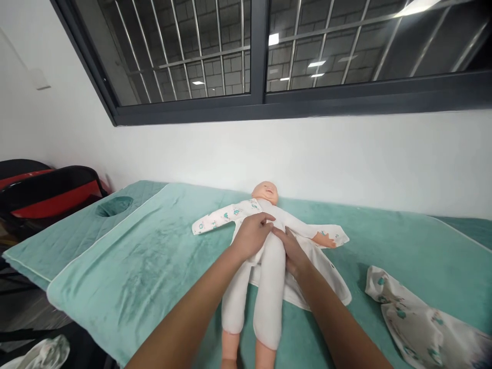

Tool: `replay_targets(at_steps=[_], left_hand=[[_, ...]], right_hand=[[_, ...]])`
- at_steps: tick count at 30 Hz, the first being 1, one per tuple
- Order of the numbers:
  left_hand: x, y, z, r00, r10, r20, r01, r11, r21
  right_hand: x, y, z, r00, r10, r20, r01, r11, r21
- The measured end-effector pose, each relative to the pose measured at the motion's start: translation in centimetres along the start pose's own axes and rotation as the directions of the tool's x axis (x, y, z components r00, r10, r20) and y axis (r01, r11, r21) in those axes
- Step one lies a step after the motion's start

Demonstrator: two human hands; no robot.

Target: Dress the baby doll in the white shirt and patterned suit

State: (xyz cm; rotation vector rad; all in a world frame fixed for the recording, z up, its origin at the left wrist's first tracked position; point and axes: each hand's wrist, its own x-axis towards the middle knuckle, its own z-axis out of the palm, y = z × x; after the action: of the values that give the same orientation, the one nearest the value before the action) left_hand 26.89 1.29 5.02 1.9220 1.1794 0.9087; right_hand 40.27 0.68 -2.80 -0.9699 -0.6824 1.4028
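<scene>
- Though laid together on the belly of the baby doll (269, 274), cannot tell either grip: left hand (251, 237) loosely bent, right hand (292, 252) with fingertips against it.
- Lies face-up on the teal towel (154, 256), head toward the wall, printed garment (330, 288) spread open beneath.
- Near the right forearm, apart: crumpled printed cloth (418, 328).

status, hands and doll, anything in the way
Left hand and right hand flat on doll, meeting at its belly. Doll face up on open printed garment, teal towel. Spare garment off right, clear of hands.
</scene>
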Motion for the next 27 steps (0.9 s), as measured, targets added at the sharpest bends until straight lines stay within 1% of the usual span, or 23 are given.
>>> replay_targets(at_steps=[4, 8, 11, 13, 15, 17, 19, 20, 21, 22, 24, 26, 27], left_hand=[[0.0, -0.6, 0.8, 0.999, -0.009, -0.035, 0.012, 0.994, 0.106], [-0.4, -0.9, 1.3, 0.996, -0.021, -0.091, 0.035, 0.987, 0.155], [-2.1, -1.0, 1.6, 0.992, -0.012, -0.123, 0.036, 0.978, 0.203], [-3.7, -1.3, 1.9, 0.988, 0.038, -0.151, -0.007, 0.979, 0.205], [-5.0, -1.8, 2.1, 0.97, 0.13, -0.204, -0.089, 0.976, 0.2], [-5.5, -2.5, 2.2, 0.935, 0.208, -0.289, -0.148, 0.965, 0.216], [-5.3, -3.2, 1.9, 0.903, 0.237, -0.358, -0.15, 0.956, 0.253], [-5.0, -3.6, 1.7, 0.901, 0.233, -0.365, -0.134, 0.952, 0.276], [-4.7, -3.9, 1.5, 0.911, 0.22, -0.349, -0.114, 0.947, 0.299], [-4.5, -4.2, 1.3, 0.927, 0.207, -0.311, -0.102, 0.941, 0.323], [-4.9, -4.6, 1.2, 0.958, 0.193, -0.211, -0.106, 0.925, 0.365], [-6.3, -5.2, 1.1, 0.968, 0.207, -0.14, -0.138, 0.91, 0.392], [-7.4, -5.5, 1.1, 0.968, 0.218, -0.125, -0.152, 0.903, 0.402]], right_hand=[[0.3, 0.4, -0.2, 1.0, -0.008, -0.013, 0.008, 1.0, -0.029], [0.5, 0.5, -0.4, 0.999, 0.034, -0.02, -0.036, 0.996, -0.08], [0.4, 0.3, -0.4, 0.997, 0.063, -0.036, -0.067, 0.989, -0.129], [0.3, 0.2, -0.4, 0.997, 0.053, -0.055, -0.062, 0.985, -0.164], [0.3, 0.1, -0.3, 0.997, 0.041, -0.059, -0.051, 0.982, -0.18], [0.1, 0.0, -0.2, 0.999, 0.04, -0.029, -0.044, 0.985, -0.168], [0.0, -0.1, -0.1, 0.999, 0.034, 0.009, -0.032, 0.988, -0.149], [-0.1, -0.1, 0.0, 0.999, 0.03, 0.027, -0.026, 0.989, -0.144], [-0.1, -0.2, 0.0, 0.999, 0.029, 0.042, -0.023, 0.99, -0.141], [-0.2, -0.2, 0.0, 0.998, 0.031, 0.052, -0.024, 0.99, -0.14], [-0.2, -0.2, -0.1, 0.998, 0.038, 0.051, -0.031, 0.99, -0.135], [-0.1, -0.2, -0.3, 0.999, 0.043, 0.033, -0.039, 0.991, -0.126], [0.0, -0.1, -0.4, 0.999, 0.044, 0.023, -0.041, 0.992, -0.122]])
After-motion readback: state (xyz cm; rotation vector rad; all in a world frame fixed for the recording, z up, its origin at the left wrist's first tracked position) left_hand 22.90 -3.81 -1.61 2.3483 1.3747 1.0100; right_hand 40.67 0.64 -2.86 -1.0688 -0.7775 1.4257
